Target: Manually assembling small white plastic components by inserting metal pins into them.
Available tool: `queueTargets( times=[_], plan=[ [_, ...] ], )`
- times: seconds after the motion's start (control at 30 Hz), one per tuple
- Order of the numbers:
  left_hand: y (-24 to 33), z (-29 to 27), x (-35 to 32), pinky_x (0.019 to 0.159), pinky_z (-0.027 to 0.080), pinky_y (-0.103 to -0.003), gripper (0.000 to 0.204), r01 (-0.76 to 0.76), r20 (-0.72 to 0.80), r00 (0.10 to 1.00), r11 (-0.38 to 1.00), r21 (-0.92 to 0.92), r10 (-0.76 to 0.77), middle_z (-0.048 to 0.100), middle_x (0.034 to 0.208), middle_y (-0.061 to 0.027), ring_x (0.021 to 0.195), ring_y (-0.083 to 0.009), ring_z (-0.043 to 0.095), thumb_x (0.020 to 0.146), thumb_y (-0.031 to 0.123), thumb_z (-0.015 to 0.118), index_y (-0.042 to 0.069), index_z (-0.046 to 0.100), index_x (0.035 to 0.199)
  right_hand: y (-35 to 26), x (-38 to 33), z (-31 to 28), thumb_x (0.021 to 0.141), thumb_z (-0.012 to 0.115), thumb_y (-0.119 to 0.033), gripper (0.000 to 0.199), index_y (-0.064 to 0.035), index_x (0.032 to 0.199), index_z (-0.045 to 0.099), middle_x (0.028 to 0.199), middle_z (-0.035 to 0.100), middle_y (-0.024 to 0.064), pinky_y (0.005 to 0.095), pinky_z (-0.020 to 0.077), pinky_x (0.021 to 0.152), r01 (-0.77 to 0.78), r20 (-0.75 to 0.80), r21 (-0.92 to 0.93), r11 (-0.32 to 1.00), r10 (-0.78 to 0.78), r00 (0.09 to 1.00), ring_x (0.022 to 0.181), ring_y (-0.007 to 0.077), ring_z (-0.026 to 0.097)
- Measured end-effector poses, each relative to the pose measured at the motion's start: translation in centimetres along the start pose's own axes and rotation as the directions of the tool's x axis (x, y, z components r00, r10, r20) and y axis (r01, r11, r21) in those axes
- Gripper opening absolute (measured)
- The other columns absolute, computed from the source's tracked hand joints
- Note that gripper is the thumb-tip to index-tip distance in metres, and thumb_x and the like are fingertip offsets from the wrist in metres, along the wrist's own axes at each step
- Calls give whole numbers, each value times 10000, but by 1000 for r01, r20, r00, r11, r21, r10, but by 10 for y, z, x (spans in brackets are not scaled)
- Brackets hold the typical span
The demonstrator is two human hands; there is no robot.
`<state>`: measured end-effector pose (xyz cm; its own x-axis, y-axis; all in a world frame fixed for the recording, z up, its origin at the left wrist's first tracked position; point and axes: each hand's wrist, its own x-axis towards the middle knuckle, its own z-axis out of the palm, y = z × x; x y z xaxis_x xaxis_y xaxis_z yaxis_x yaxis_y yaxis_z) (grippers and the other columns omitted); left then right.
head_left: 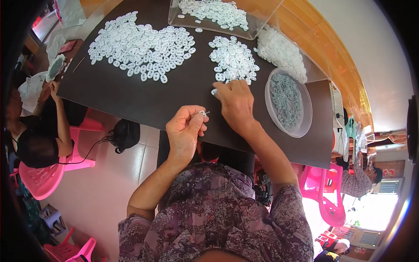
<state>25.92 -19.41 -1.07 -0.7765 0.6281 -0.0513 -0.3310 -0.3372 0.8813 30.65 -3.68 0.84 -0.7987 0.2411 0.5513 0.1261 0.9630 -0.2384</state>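
My left hand [185, 129] is raised over the near edge of the dark table [131, 100], fingers pinched on a small white plastic piece [202, 113] with a thin metal part sticking out. My right hand [235, 102] lies palm down on the table, fingertips touching a white piece [214, 91] at the near edge of a small pile of white oval pieces [233, 59]. A bigger spread of the same white pieces [139, 46] covers the far left of the table.
A round clear dish [289, 101] of small grey metal parts sits right of my right hand. A clear tray [214, 15] and a clear bag [281, 50] hold more white pieces. A person sits at left on a pink chair [41, 174]; another person is at right.
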Motion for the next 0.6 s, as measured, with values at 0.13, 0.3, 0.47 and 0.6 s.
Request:
queueTargets(
  times=[0.13,0.3,0.47,0.6],
  plan=[
    [2,0,-1,547,428,-180,113,8,6,1000,1000,-5,-8,599,800,-36,631,-55,518,913,77,546,-8,587,976,4,1,5,700,669,-48,198,-81,891,630,769,525,74,380,408,649,90,74,-120,989,-82,994,745,269,492],
    [4,-1,-1,551,428,-183,104,8,6,1000,999,-46,-8,607,815,-39,647,-58,531,912,74,549,-10,580,964,-2,-10,-9,705,662,-27,149,-65,839,609,766,544,97,380,422,637,64,68,2,998,-64,996,733,280,520],
    [6,5,0,574,435,-184,99,-34,6,999,997,-64,35,614,833,-47,689,-64,552,914,58,541,-19,574,966,-22,-19,-36,697,651,7,175,-51,853,600,751,563,84,373,423,610,-64,118,318,946,27,993,680,280,513],
    [5,10,-1,585,444,-192,103,-72,23,997,994,-77,74,620,857,-59,715,-74,571,915,52,541,-26,571,977,-28,-26,-39,730,647,18,183,-56,894,617,755,562,80,324,444,629,-246,227,486,839,150,962,670,231,536]
  ],
)
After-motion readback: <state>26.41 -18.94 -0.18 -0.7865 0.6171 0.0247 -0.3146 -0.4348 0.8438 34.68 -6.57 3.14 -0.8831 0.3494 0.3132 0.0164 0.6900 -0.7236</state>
